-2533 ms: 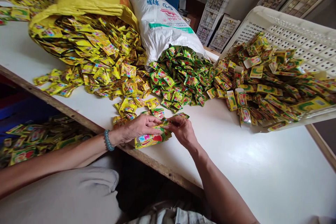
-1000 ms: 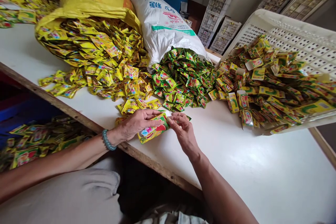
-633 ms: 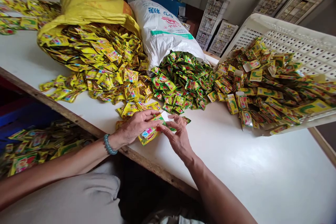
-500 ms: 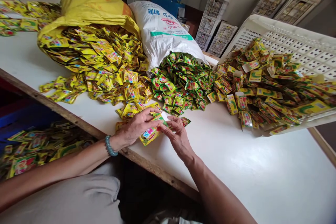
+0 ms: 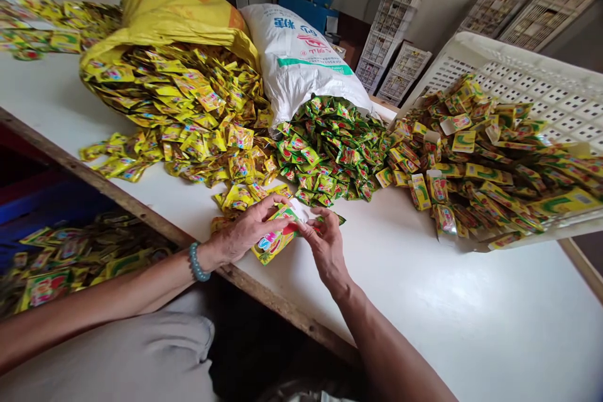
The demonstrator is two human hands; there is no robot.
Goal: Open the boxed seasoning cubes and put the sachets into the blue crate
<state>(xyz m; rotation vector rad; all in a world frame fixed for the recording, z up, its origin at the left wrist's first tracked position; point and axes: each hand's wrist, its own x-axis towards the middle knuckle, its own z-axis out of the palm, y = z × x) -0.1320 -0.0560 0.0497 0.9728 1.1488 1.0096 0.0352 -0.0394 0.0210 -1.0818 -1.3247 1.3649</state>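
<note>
My left hand (image 5: 242, 232), with a beaded bracelet on the wrist, grips a small yellow and green printed cardboard box (image 5: 276, 244) over the white tabletop. The box lies tilted, its white end flap (image 5: 299, 208) raised on the far right side. At that end my right hand (image 5: 327, 245) pinches the flap's edge between thumb and fingers. A green sachet (image 5: 342, 220) peeks out just behind the right fingers. Beyond the hands spread heaps of yellow sachets (image 5: 240, 163) and green sachets (image 5: 330, 157).
A yellow sack (image 5: 179, 12) and a white sack (image 5: 301, 56) lie open behind the heaps. At right a tipped white plastic basket (image 5: 522, 75) spills many small boxes (image 5: 490, 176). Below the wooden table edge (image 5: 141, 217), a blue bin (image 5: 28, 207) holds more packs.
The box has turned so more of its printed front shows. My right fingers have shifted slightly right along its open end. The whole view has moved a little.
</note>
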